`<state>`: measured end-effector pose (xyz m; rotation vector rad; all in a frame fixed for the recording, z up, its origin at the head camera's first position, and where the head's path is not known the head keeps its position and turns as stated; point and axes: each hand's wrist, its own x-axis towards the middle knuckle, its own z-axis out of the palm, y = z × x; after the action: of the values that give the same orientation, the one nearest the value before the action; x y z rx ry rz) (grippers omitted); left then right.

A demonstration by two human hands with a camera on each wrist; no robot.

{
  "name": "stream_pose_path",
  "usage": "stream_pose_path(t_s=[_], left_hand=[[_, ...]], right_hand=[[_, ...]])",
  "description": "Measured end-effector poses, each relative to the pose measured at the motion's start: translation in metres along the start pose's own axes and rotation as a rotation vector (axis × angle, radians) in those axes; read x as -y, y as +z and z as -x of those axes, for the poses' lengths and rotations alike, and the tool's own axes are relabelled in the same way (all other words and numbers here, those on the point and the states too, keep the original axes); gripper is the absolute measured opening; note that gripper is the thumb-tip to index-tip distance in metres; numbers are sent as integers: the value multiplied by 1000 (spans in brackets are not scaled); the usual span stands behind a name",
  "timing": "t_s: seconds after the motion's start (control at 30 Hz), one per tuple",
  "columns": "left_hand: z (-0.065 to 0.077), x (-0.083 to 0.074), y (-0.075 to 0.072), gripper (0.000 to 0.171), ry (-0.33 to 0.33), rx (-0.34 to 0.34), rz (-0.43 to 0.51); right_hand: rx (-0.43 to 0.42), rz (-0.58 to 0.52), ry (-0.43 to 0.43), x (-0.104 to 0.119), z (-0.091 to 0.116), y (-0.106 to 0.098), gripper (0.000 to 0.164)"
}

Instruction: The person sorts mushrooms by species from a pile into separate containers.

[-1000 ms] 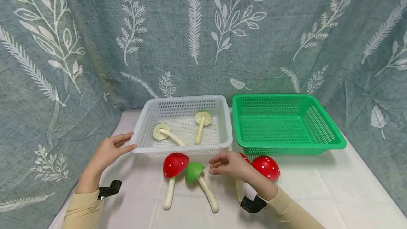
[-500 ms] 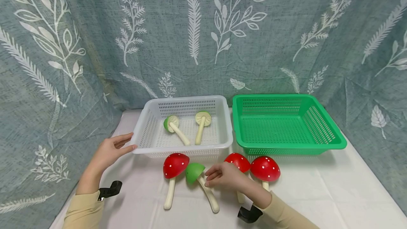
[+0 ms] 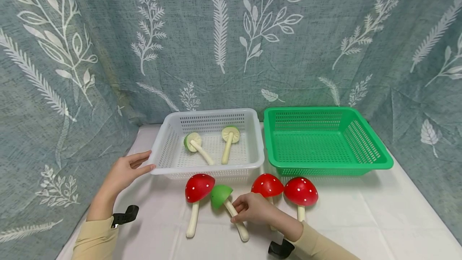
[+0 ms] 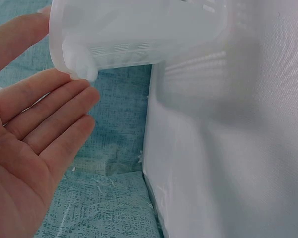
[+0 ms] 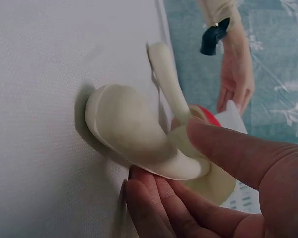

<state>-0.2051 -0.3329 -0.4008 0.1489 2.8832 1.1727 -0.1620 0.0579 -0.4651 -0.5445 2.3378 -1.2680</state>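
My left hand (image 3: 124,173) rests at the left rim of the white basket (image 3: 207,169), its fingers (image 4: 64,116) nearly straight against the outer edge and the thumb touching the rim. My right hand (image 3: 254,208) is low over the table at the stem of a green-capped toy mushroom (image 3: 235,214). In the right wrist view its thumb and curled fingers lie on either side of the pale stem (image 5: 134,124). A red-capped toy mushroom (image 3: 199,187) lies just left of the green one. Two green-capped mushrooms (image 3: 228,147) lie stem-forward inside the white basket.
A green basket (image 3: 333,165) stands right of the white one. Two more red-capped mushrooms, one partly behind my right hand (image 3: 267,185) and one further right (image 3: 300,191), lie before the baskets. A patterned curtain (image 3: 231,51) hangs behind the white table.
My right hand has come down and toward me onto the green mushroom's stem. In the white basket, the left mushroom rolled to the right, then slightly back. My left hand stays put.
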Motion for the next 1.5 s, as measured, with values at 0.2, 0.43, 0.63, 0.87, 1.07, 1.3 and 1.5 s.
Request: stream_pose_path(t_s=[0.2, 0.43, 0.63, 0.87, 1.07, 1.3, 1.5], left_hand=[[1, 0, 1, 71, 2, -4, -2], [1, 0, 1, 72, 3, -9, -5], [1, 0, 1, 71, 6, -6, -9], [2, -1, 1, 72, 0, 0, -3], [1, -1, 1, 72, 1, 1, -18], [0, -1, 1, 71, 10, -8, -33], [1, -1, 1, 71, 3, -6, -27]], right_hand=[[4, -21, 0, -2, -1, 2, 27], [9, -66, 8, -3, 0, 3, 26], [8, -79, 24, -3, 2, -2, 24], [24, -112, 14, -2, 8, -10, 24], [35, -155, 4, 4, 14, -19, 25], [42, -193, -6, 12, 20, -31, 28], [31, -183, -28, 17, 22, -40, 29]])
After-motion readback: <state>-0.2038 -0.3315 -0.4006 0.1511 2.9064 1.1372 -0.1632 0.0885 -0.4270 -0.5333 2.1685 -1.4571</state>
